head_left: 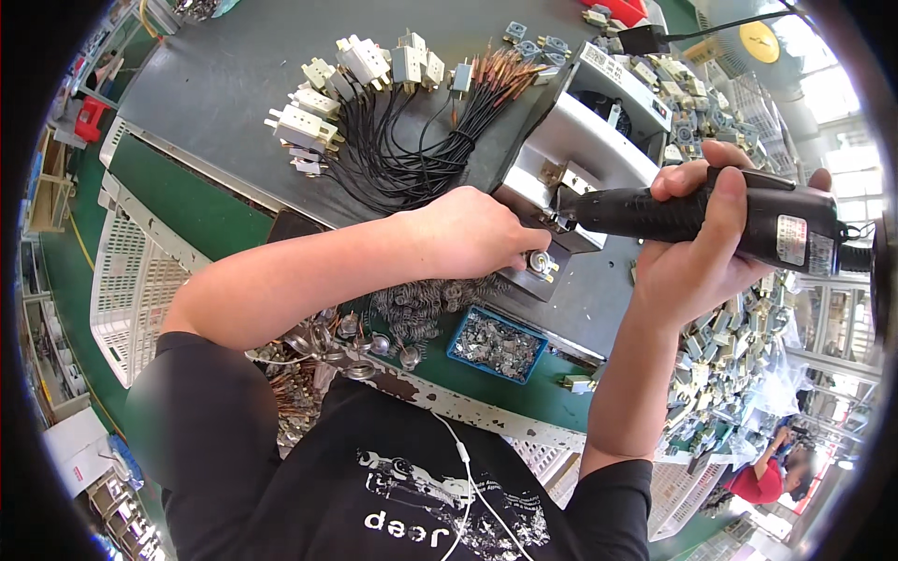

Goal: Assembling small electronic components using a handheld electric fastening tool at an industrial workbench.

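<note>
My right hand is wrapped round a black electric screwdriver, held nearly level. The screwdriver's tip points left into a silver metal fixture, where a pale plug-like part sits. Whether the tip touches a screw is too small to tell. Just below that spot, my left hand is closed, its fingertips on a small round metal part with prongs. That part rests at a dark metal block on the near side of the fixture.
Beyond my left hand lies a bundle of black wires with pale plug blocks. Near the bench's front edge are coil springs and a blue tray of small metal pieces. Many plug parts pile up at right. A co-worker is farther off.
</note>
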Motion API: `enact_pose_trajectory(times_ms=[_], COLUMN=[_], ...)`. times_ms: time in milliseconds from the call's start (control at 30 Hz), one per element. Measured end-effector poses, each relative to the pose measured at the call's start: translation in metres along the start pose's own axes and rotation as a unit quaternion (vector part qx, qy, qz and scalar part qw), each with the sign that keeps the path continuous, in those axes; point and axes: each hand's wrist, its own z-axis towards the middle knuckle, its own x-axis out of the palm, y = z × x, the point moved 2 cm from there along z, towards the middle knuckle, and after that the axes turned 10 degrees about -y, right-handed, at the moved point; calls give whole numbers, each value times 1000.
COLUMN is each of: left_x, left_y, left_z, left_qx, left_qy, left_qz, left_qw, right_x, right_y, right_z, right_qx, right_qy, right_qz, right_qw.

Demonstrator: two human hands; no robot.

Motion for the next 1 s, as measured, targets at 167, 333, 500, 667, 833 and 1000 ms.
enact_pose_trajectory(times_ms=[167,333,500,667,833,1000], left_x=[0,2,2,2,4,3], left_y=[0,1,1,-1,2,1], left_z=[-1,1,0,1,-2,-1], left_qx=[-3,3,0,6,7,15], left_qy=[9,12,15,21,14,-11], left_qz=[10,15,21,27,27,3], left_qw=[1000,1000,1000,999,1000,1000], right_x=[3,7,22,23,28,20], right_y=[-1,2,7,9,8,6], right_z=[-1,-2,-9,-14,-24,-12], right_qx=[-7,-12,-13,-20,-65,-30], right_qy=[4,-12,-66,-107,-109,-39], right_qz=[-13,-34,-73,-115,-117,-98], right_qw=[1000,999,995,987,985,994])
